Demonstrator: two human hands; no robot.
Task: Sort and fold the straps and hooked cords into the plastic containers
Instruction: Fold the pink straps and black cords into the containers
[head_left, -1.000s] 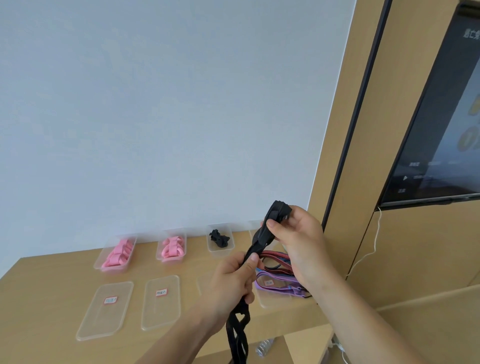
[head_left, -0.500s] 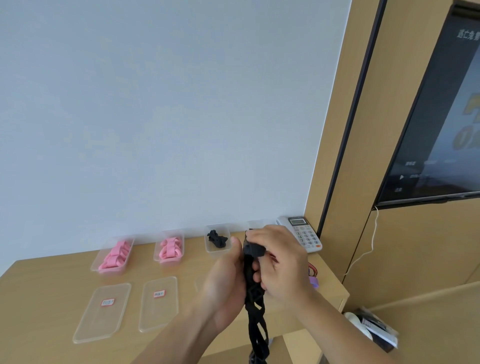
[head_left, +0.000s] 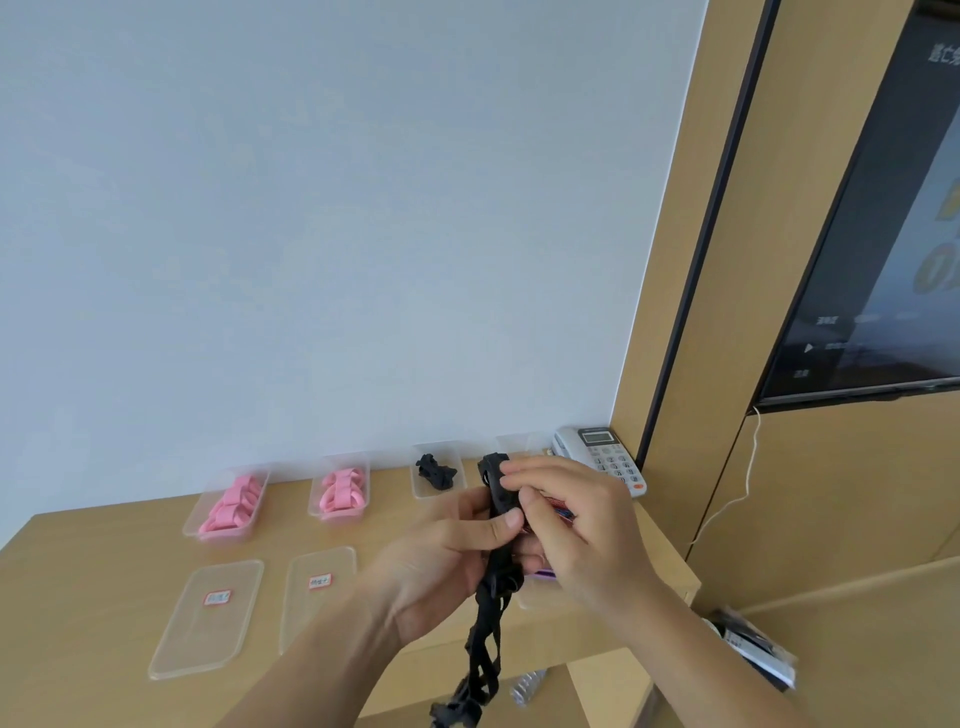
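Both hands, left (head_left: 447, 564) and right (head_left: 576, 525), clamped on black strap (head_left: 491, 597); red-bordered lid labels (head_left: 217, 597) on desk (head_left: 83, 561) unreadable.

There is one view only, from the person's head, facing forward and slightly down over the wooden table (head_left: 78, 571) toward the pale wall (head_left: 311, 208). It sits close above both forearms; a wall screen (head_left: 883, 234) fills the right edge.
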